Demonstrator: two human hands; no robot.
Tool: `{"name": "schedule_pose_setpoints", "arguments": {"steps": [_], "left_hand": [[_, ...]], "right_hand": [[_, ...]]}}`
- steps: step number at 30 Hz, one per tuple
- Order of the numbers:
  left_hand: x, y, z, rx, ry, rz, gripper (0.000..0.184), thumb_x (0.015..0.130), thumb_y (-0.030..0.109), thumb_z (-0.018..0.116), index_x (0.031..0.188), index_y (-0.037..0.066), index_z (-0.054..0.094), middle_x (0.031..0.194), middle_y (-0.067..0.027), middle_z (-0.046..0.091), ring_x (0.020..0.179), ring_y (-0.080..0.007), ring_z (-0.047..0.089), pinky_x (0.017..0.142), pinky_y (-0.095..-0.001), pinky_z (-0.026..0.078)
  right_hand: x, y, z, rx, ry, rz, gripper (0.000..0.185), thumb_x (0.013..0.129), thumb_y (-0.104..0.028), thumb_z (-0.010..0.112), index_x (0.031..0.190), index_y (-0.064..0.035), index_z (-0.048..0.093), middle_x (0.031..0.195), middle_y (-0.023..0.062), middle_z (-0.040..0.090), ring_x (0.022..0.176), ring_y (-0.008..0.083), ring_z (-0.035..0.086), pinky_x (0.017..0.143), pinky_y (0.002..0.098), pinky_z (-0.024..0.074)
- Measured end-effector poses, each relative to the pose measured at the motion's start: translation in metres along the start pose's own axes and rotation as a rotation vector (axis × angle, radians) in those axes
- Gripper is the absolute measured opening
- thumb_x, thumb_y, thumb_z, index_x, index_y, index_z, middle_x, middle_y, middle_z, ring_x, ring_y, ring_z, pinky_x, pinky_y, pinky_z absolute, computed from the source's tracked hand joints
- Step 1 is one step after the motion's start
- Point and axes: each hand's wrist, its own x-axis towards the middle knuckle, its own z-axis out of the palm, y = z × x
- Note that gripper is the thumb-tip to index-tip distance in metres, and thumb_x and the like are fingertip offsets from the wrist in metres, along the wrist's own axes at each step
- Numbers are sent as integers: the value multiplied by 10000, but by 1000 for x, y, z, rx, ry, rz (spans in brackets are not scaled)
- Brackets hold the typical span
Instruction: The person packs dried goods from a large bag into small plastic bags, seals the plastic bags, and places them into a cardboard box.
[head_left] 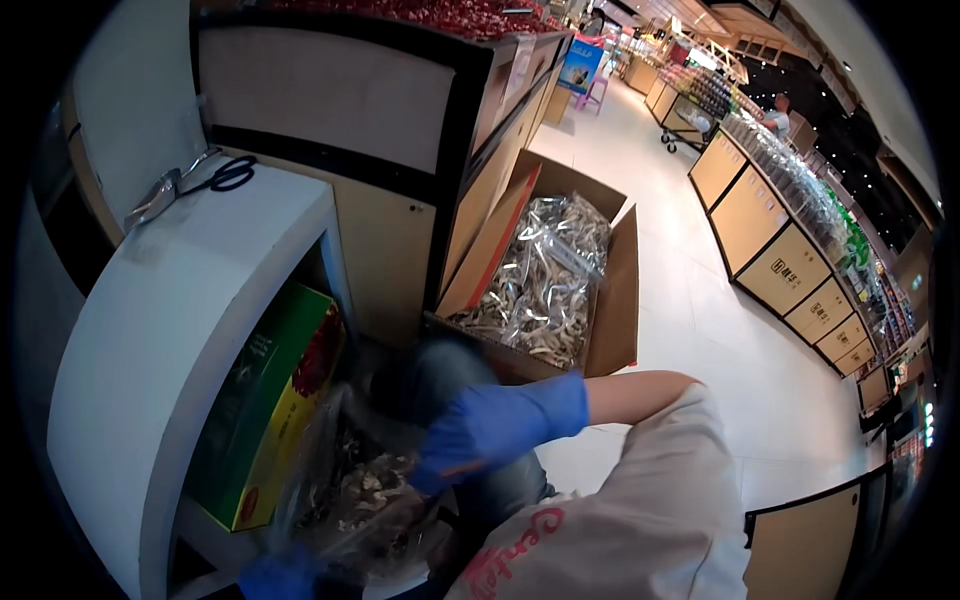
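Sagging between the two hands, a clear plastic bag (pixel 350 540) of dark and pale dried pieces (pixel 378 482) sits in the near part of the scene, just right of a green-and-yellow box (pixel 265 410). It should handle as light for its bulk, limp and rather slippery (thin film meeting gloved fingers), and its contents look brittle enough to crumble if squeezed. The loose film around the top is probably the best place to take hold, with some support from below. The blue-gloved right hand (pixel 490 435) is at the bag's right side, fingers curled; I cannot tell whether they pinch the film. The left hand (pixel 280 577), also gloved, is at its near left side, too blurred to tell its grip. Farther off, a cardboard box (pixel 620 300) holds pale goods in clear plastic (pixel 550 285).
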Motion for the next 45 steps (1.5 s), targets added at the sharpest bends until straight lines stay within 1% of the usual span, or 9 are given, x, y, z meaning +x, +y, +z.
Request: {"name": "schedule_pose_setpoints", "arguments": {"steps": [3,8,11,15,17,25,30,39,45], "left_hand": [[-18,-9,-3,185,-18,-135,64,848,169,691,872,129,647,790,-75,624,701,-272,591,587,-389,450],[-6,-41,-9,-47,282,-330,208,850,209,711,695,88,645,554,-54,589,449,-200,497,446,-333,383],[7,-23,-6,70,-62,-335,166,856,208,694,749,81,677,627,-91,628,493,-238,543,487,-353,435],[13,-19,38,-225,-45,-312,128,814,173,684,736,75,661,552,-43,576,512,-227,564,504,-337,423],[21,-13,47,-262,-61,-348,130,812,171,682,714,87,666,549,-25,594,509,-215,577,505,-334,430],[19,-4,64,-271,-175,-314,149,820,217,684,724,103,672,542,-38,597,498,-248,582,506,-363,450],[25,0,58,-245,-278,-360,164,816,235,692,710,112,671,566,-60,604,504,-260,584,498,-372,446],[24,15,70,-249,-269,-328,168,809,249,701,695,128,672,554,-65,588,502,-263,583,498,-372,448],[12,19,59,-206,-294,-344,160,841,233,681,751,100,684,623,-86,627,541,-268,596,536,-376,473]], "right_hand": [[-10,-15,-36,27,-50,87,120,872,-195,577,966,-131,616,811,25,611,707,207,626,584,321,496],[-74,-14,-162,444,695,976,179,909,-48,521,1010,4,659,967,117,696,827,173,667,743,282,542],[-82,1,-228,-215,775,1165,211,954,-93,486,967,-3,677,840,32,687,640,49,612,504,158,429],[-121,32,-271,-666,827,871,199,953,-94,511,1039,-87,689,859,-17,700,727,41,622,568,205,482],[-153,39,-268,-1284,311,691,292,891,-81,567,1154,-185,640,936,-35,711,735,130,669,623,232,527],[-315,112,-86,-896,-272,1006,312,855,-103,554,1130,-197,665,1240,27,618,1182,241,556,991,365,433],[-330,160,-75,-558,-48,1154,300,759,21,556,967,-143,696,1354,67,529,1281,315,435,1023,429,392],[-274,190,-80,-877,-150,1545,742,798,-140,665,1424,-407,370,1523,75,307,1357,463,287,1089,546,319],[-333,179,-106,-992,-52,1400,583,804,-13,556,1249,-388,593,1480,11,397,1362,415,310,1101,501,333]]}}
